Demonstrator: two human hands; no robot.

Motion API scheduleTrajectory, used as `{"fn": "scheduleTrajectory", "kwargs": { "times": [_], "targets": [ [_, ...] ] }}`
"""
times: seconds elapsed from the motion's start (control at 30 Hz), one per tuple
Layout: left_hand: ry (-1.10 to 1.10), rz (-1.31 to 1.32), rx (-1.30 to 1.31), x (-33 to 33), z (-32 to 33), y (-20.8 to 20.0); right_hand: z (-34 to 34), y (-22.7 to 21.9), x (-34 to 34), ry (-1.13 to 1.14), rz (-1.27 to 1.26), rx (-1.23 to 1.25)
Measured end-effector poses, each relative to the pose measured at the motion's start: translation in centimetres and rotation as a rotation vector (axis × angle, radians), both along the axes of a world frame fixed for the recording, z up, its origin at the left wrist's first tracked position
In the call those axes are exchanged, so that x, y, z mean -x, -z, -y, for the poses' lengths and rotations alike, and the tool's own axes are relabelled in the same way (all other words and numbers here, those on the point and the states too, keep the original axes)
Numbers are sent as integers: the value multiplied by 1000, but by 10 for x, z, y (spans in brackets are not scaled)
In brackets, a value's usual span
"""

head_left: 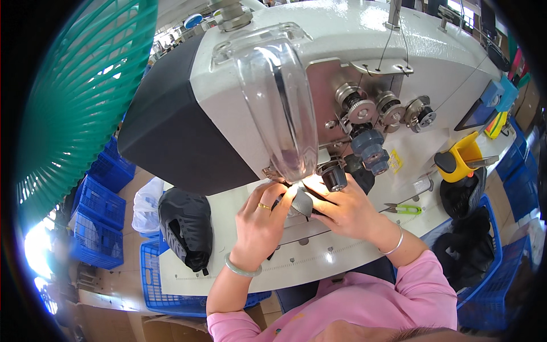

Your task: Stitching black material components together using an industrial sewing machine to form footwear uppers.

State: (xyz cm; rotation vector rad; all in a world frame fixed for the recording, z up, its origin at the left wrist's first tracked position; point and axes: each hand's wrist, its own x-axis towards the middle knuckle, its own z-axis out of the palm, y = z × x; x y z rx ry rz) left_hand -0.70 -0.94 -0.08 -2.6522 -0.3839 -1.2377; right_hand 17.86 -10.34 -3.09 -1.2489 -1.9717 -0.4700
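Two bare hands are in on one small grey piece (301, 203), right at the front of a big white sewing machine (370, 23). It's sitting between them, just below the bottom end of the clear plastic guard (276, 108), over the tabletop (310, 255). The left hand (262, 221) comes at it from the left, with thumb and fingers looking closed on its left edge. The right hand (350, 210) is on the other side, fingers bent around its right edge; they look to be touching, but I can't tell if they're actually pinching it. Neither hand is clearly nearer, honestly. The bit that shows slopes from the machine back toward the wearer, but the far end's hidden, so I can't call its long axis. Off to the left there's a black shoe upper (185, 228), well apart from the piece. Green-handled snips (407, 209) lie to the right, beyond the right hand.
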Motion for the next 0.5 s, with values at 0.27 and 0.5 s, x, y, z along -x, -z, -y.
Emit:
{"fn": "scheduleTrajectory", "kwargs": {
  "times": [0.27,0.5],
  "targets": [
    [-1,232,592,2,-3,2,1,1,6,22,55,-33],
    [25,134,155,1,8,5,4,6,9,79,24,-3]
  ]
}}
